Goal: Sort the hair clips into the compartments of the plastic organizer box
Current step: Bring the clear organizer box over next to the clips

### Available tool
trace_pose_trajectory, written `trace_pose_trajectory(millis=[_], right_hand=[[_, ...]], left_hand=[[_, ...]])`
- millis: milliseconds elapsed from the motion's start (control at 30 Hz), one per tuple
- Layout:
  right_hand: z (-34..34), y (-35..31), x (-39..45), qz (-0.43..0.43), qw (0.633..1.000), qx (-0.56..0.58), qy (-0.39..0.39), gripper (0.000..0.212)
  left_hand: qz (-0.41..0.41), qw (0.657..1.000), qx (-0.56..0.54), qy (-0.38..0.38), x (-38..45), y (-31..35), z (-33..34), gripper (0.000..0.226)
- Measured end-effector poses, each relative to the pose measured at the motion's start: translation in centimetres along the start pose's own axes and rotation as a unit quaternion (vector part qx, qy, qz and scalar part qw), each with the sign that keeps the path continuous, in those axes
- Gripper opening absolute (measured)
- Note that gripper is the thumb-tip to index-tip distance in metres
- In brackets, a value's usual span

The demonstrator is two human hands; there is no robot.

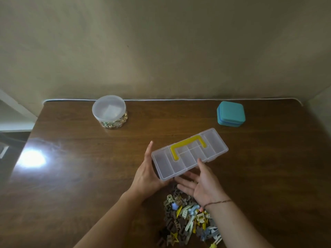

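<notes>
clear plastic organizer box (189,154) with yellow handle (188,145), lid closed, tilted, compartments empty; a mixed pile of brown and pastel hair clips (188,219) lies nearer on the surface (80,158).

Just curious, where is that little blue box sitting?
In the head view, the blue box sits at the table's far right, near the wall, beyond the clear organizer box.

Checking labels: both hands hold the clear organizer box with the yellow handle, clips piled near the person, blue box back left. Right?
Nearly. The head view shows the blue box at the back right; the lidded jar stands back left. The rest holds.
</notes>
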State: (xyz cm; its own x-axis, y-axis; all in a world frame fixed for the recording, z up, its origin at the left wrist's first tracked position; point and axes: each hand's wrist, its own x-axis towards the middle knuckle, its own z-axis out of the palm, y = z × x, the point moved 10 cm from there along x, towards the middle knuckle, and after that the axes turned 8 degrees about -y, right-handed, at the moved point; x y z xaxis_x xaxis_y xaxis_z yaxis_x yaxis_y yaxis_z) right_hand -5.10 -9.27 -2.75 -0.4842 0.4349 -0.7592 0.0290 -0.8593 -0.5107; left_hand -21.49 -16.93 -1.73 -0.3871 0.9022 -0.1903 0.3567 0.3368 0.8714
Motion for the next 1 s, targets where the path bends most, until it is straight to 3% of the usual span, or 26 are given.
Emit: trace_pose_trajectory(millis=[267,533,667,767,867,933,1000], right_hand=[[1.2,0.9,-0.6,-0.014,0.998,0.045,0.031,0.042],[2.6,-3.2,-4.3,-0.065,0.986,-0.153,0.020,0.034],[5.9,-8.0,-5.2,-0.170,0.966,-0.187,-0.058,0.047],[8.2,-12.4,-4.0,-0.227,0.927,-0.291,-0.061,0.046],[7.5,-15.1,-3.6,-0.302,0.876,-0.375,-0.011,0.026],[6.1,-14.9,-5.1,-0.368,0.813,-0.451,-0.006,0.012],[5.0,-11.8,-5.9,-0.365,0.735,-0.570,-0.032,0.010]], left_hand=[[-0.003,1.000,0.005,0.003,0.0,0.1,-0.1,0.135],[-0.007,1.000,-0.005,0.004,-0.1,-0.4,-0.3,0.142],[0.017,1.000,-0.001,-0.009,0.0,-0.7,-0.4,0.143],[0.041,0.999,-0.013,-0.007,0.2,-0.5,-0.4,0.140],[0.048,0.999,-0.020,-0.011,0.1,-0.5,-0.2,0.136],[0.043,0.999,-0.015,-0.012,0.1,-0.6,-0.3,0.134],[0.048,0.999,0.005,-0.007,0.2,-0.5,-0.6,0.132]])
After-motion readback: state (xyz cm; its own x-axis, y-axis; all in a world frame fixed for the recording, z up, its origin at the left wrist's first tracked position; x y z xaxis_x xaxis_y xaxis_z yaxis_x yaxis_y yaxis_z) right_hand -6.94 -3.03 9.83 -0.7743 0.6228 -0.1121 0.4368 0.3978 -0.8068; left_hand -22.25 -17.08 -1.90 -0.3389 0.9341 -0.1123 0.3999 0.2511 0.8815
